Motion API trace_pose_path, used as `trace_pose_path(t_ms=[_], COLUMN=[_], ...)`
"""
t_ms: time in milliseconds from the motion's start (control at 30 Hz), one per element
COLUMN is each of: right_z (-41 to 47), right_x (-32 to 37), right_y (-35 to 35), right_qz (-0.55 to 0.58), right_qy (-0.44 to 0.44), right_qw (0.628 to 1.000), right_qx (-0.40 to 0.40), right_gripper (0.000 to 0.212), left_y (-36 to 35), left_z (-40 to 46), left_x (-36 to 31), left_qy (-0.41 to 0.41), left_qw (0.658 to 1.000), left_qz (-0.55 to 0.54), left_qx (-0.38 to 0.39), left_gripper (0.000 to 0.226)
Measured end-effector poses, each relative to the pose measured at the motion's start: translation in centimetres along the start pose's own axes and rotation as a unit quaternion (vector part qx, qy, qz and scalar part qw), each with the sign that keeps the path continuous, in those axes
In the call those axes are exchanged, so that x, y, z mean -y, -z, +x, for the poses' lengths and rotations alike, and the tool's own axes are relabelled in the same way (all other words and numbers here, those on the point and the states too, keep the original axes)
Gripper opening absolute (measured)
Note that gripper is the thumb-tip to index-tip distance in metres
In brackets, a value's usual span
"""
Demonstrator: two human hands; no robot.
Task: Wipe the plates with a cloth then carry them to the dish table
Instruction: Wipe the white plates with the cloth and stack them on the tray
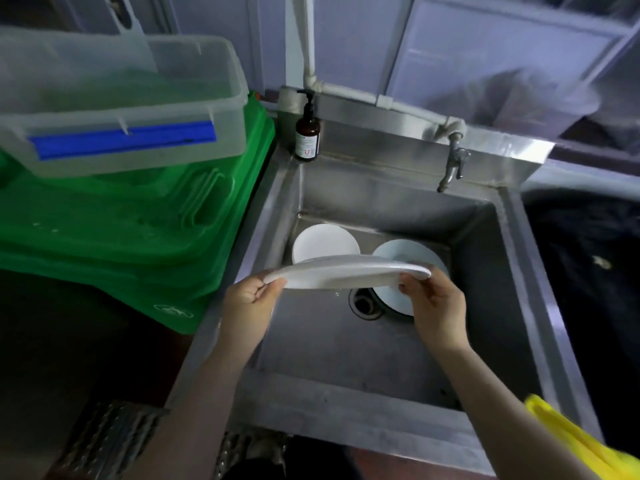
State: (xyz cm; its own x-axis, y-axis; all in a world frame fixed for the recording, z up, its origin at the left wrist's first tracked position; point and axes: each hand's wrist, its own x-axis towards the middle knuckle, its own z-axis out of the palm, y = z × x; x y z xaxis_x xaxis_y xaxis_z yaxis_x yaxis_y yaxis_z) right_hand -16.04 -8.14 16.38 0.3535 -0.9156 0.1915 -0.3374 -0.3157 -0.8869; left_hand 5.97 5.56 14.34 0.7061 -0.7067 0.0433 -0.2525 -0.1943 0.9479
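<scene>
A white plate hangs nearly level over the steel sink, seen almost edge-on. My left hand pinches its left rim and my right hand pinches its right rim. A drop of water falls from its underside. Two more white plates lie in the basin: one at the back left, one beside the drain, partly hidden by the held plate. A yellow cloth drapes over my right forearm at the lower right.
A brown pump bottle stands at the sink's back left corner. The tap juts out at the back right. Green crates under a clear plastic box are stacked to the left. A dark bin sits to the right.
</scene>
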Motion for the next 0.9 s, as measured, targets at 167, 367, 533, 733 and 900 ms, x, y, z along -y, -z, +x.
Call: trace_pose_path(t_ms=[167,367,533,733,900], right_z=[-3.4,-6.2,-6.9,-5.9,-5.1], right_x=[2.3,3.1,2.8,0.6,-1.8], right_y=[1.2,3.0,4.5,7.7,9.9], right_qz=[-0.014,-0.032,-0.044,-0.013,0.066], right_qy=[0.013,0.019,0.008,-0.034,-0.085], right_qw=[0.998,0.992,0.988,0.987,0.988], right_qx=[-0.059,-0.118,-0.146,-0.154,-0.110], right_gripper=[0.062,0.050,0.038,0.029,0.018], left_y=[0.8,0.6,-0.7,-3.0,-5.6], left_z=[-1.9,-3.2,-3.7,-4.6,-5.9], left_x=[-1.3,-2.6,-3.6,-4.7,-6.0], left_qy=[-0.057,-0.069,-0.069,-0.070,0.008], left_qw=[0.997,0.992,0.986,0.988,0.978], left_qz=[-0.038,-0.064,-0.104,-0.019,-0.112], left_qx=[0.021,0.084,0.111,0.138,0.175], left_gripper=[0.025,0.049,0.037,0.039,0.029])
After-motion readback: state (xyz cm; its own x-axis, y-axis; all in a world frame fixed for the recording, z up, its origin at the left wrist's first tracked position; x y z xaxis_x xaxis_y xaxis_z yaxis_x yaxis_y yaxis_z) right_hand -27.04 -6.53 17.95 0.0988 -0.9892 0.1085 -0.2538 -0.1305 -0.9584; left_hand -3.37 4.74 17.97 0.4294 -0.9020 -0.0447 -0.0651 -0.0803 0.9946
